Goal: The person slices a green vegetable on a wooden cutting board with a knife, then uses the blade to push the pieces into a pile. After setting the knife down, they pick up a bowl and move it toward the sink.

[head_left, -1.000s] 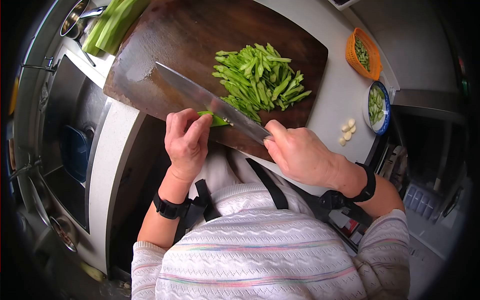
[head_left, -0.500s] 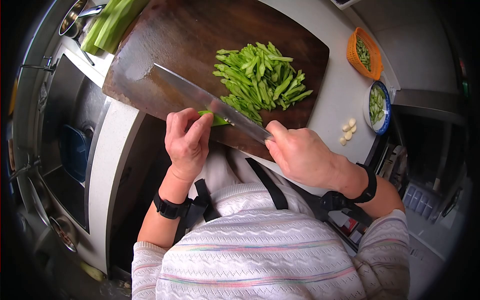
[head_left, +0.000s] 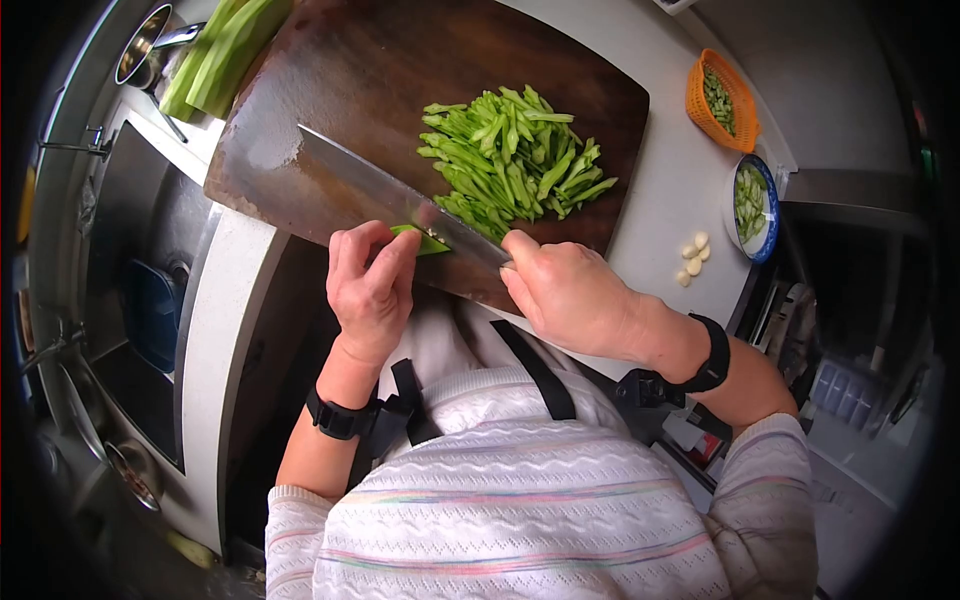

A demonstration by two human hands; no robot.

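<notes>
My right hand [head_left: 575, 290] is wrapped round the handle of a long knife [head_left: 375, 178], whose blade slants up and left over the dark wooden cutting board [head_left: 370, 60]. Pinched in my left hand [head_left: 372, 285] is a small green vegetable piece [head_left: 430, 243] at the board's near edge, beside the blade. The blade's lower edge lies close to that piece; whether they touch is hard to tell. A heap of sliced green vegetable [head_left: 515, 155] lies on the board beyond the knife.
Long green stalks [head_left: 225, 60] and a metal pot [head_left: 143, 45] stand at upper left, above the sink [head_left: 135, 230]. At right are an orange basket [head_left: 722, 100], a blue-rimmed bowl [head_left: 752, 208] and several garlic cloves [head_left: 693, 258].
My right hand and the knife have shifted left and slightly up. The left hand has hardly moved and keeps its pinch on the green piece.
</notes>
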